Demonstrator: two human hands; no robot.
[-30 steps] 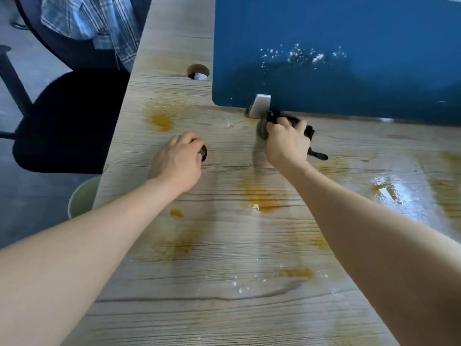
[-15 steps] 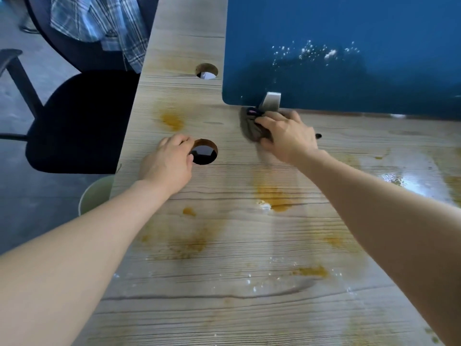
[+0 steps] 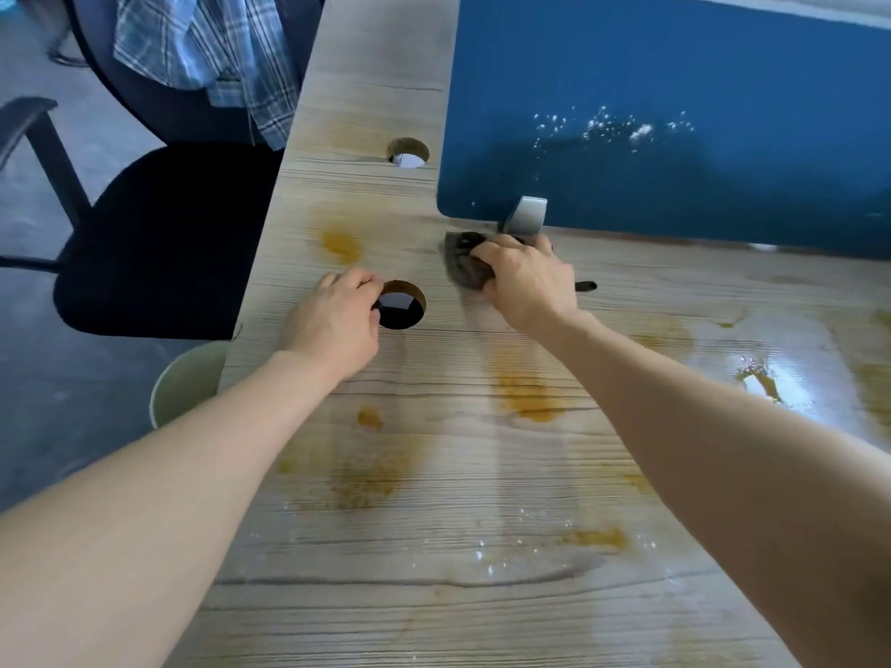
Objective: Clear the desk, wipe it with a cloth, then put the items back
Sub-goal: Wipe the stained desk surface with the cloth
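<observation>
The wooden desk (image 3: 434, 547) carries orange-brown stains and wet patches. My right hand (image 3: 528, 277) grips a dark grey cloth (image 3: 460, 262) and presses it on the desk, just in front of the grey bracket (image 3: 525, 214) at the foot of the blue divider. My left hand (image 3: 337, 315) rests on the desk with curled fingers at the left rim of a round cable hole (image 3: 402, 306). It holds nothing that I can see.
The blue divider panel (image 3: 675, 113), with white specks on it, stands along the desk's far side. A second cable hole (image 3: 409, 152) lies further back. Left of the desk stand a black office chair (image 3: 159, 238) with a plaid shirt (image 3: 207, 50), and a pale green bin (image 3: 185, 383).
My right hand has slid the cloth leftward along the foot of the divider, past the bracket. My left hand has drawn back left, uncovering the cable hole.
</observation>
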